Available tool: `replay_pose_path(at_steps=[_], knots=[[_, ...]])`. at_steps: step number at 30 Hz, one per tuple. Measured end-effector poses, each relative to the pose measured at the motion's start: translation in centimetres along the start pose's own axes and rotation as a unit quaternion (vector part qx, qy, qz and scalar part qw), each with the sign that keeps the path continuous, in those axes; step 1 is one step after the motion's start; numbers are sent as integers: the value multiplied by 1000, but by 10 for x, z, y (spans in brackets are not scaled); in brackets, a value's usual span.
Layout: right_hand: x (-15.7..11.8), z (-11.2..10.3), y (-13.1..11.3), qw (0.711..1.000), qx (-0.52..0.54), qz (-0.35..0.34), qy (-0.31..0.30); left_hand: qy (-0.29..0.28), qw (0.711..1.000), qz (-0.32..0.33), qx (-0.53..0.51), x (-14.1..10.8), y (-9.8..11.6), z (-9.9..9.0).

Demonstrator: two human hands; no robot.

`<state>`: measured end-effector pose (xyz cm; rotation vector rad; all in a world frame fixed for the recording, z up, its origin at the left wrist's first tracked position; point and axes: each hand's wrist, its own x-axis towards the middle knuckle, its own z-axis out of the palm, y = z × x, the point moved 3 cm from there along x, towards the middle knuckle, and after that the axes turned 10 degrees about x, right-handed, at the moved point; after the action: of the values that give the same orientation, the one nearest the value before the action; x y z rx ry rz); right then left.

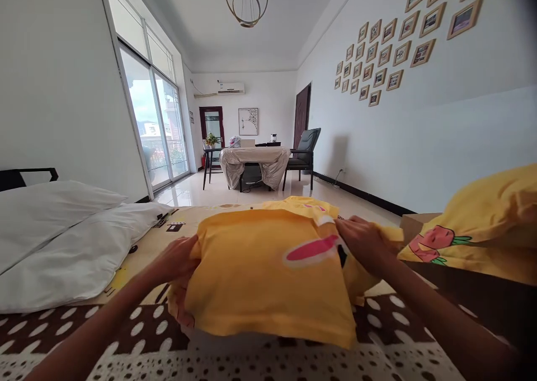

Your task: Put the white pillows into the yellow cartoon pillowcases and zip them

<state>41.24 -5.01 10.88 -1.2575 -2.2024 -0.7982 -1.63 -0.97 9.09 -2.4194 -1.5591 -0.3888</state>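
Note:
A yellow garment (268, 280) with a pink and white oval print is stretched between my two hands, its hem hanging toward me. My left hand (180, 258) is closed on its left edge. On the other side, my right hand (361, 241) grips the edge near the print, with some fingers hidden by the cloth. More yellow cloth (302, 203) with pink marks lies just behind the garment. Below its hem, a pale surface shows only in part.
White bagged items (62, 241) lie at left on the patterned bedding (142, 328). Yellow fabric with carrot prints (486, 230) rests on a brown cardboard box (413, 222) at right. Farther off stand a covered table (254, 156) and a black chair (304, 151).

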Motion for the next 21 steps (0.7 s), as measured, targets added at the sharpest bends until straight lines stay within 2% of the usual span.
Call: replay_pose_path(at_steps=[1, 3, 5, 7, 10, 13, 14, 16, 19, 21], knots=[[12, -2, -14, 1000, 8, 0, -12, 13, 1000, -9, -11, 5, 15, 4], [33, -10, -40, 1000, 25, -5, -13, 91, 994, -39, -44, 11, 40, -2], [51, -23, -59, 999, 42, -15, 8, 189, 976, -79, -77, 12, 57, -22], [63, -37, -71, 998, 49, -25, 36, 278, 947, -131, -90, 12, 65, -49], [73, -55, -75, 996, 35, -23, 79, 392, 888, -217, -105, 9, 61, -91], [77, -66, -55, 994, -10, -1, 111, 469, 834, -270, -104, 7, 36, -122], [77, -69, -42, 991, -33, 18, 126, 480, 824, -287, -94, 7, 23, -129], [78, -71, -10, 980, -78, 67, 169, 466, 821, -324, -61, 8, -5, -135], [82, -68, 33, 965, -105, 108, 214, 391, 847, -357, 39, 11, -37, -130], [87, -63, 52, 964, -100, 106, 220, 334, 869, -342, 128, 15, -45, -119]])
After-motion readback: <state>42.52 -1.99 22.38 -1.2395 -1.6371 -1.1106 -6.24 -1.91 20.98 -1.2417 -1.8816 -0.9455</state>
